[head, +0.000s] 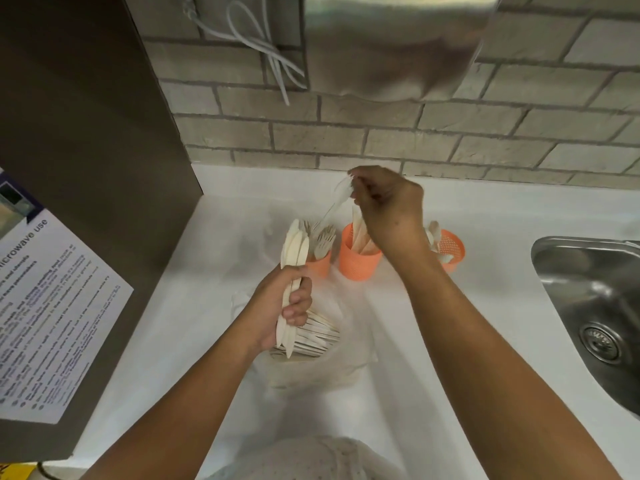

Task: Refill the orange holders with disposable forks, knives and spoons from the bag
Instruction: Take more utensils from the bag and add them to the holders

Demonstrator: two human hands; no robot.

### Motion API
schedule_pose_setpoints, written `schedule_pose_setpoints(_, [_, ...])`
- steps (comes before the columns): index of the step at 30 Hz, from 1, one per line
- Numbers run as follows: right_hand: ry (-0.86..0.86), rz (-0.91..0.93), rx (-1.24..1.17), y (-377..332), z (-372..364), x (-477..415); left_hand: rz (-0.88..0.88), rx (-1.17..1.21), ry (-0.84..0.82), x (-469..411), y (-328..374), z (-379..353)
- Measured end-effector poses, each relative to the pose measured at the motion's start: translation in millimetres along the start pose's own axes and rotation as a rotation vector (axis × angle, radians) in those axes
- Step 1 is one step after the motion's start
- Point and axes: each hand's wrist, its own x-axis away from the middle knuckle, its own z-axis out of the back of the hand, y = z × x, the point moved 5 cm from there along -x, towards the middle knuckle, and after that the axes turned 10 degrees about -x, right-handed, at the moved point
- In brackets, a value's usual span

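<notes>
The left hand [287, 306] is squeezing a bunch of knives [294, 247] over the bag [311, 372]. The right hand [388, 202] is pinching something thin [337, 199], maybe wrapping, above the orange holders [356, 263] by the counter's [207, 271] back edge. A loose squeeze could be spilling knives.

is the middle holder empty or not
Not empty: the middle holder stands upright with several pale utensils sticking up past its rim.

Single head-worn wide-angle view, looking forward and steeply down at close range onto the white worktop [485, 220]. Brick wall [381, 133] fills the upper frame. Sink [588, 289] cut off at right edge.
</notes>
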Motion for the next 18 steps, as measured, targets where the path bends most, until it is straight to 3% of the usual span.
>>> schedule_pose_setpoints(4, [-0.176, 0.130, 0.235, 11, -34, 17, 0.008, 0.038, -0.006, 3, 5, 3])
schedule_pose_setpoints(7, [-0.464, 0.135, 0.521, 36, -59, 29, -0.030, 0.002, 0.004, 5, 8, 8])
schedule_pose_setpoints(9, [-0.567, 0.086, 0.610, 49, -67, 36, -0.041, -0.062, 0.034, 6, 8, 11])
schedule_pose_setpoints(12, [-0.455, 0.092, 0.519, 50, -65, 38, -0.048, -0.113, 0.037, 7, 7, 11])
schedule_pose_setpoints(16, [-0.510, 0.053, 0.622, 57, -65, 44, -0.019, -0.092, -0.001, 5, 4, 7])
schedule_pose_setpoints(18, [-0.432, 0.075, 0.546, 50, -61, 46, -0.025, -0.108, -0.008, 5, 6, 4])
